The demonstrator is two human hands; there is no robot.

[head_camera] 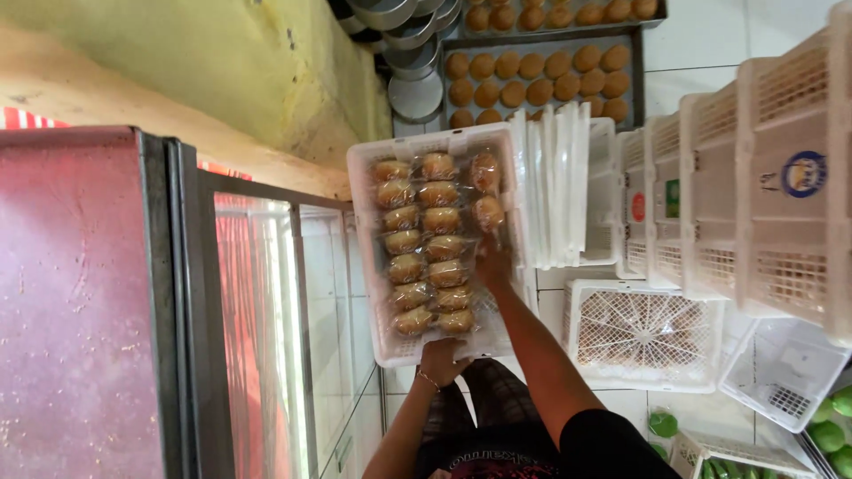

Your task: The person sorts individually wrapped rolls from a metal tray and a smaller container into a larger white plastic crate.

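Note:
A white plastic crate (366, 232) holds rows of golden buns wrapped in clear plastic (426, 244). My left hand (441, 357) grips the crate's near rim from below. My right hand (493, 257) reaches into the crate on its right side, resting among the wrapped buns close to one bun (488, 213). Whether its fingers close on a bun is hidden.
A glass-fronted display case (266, 310) stands at the left. Stacked white crates (754, 195) line the right. Metal trays of unwrapped buns (532, 80) and round pans (415, 93) lie on the floor ahead. Green fruit (830, 430) sits at the bottom right.

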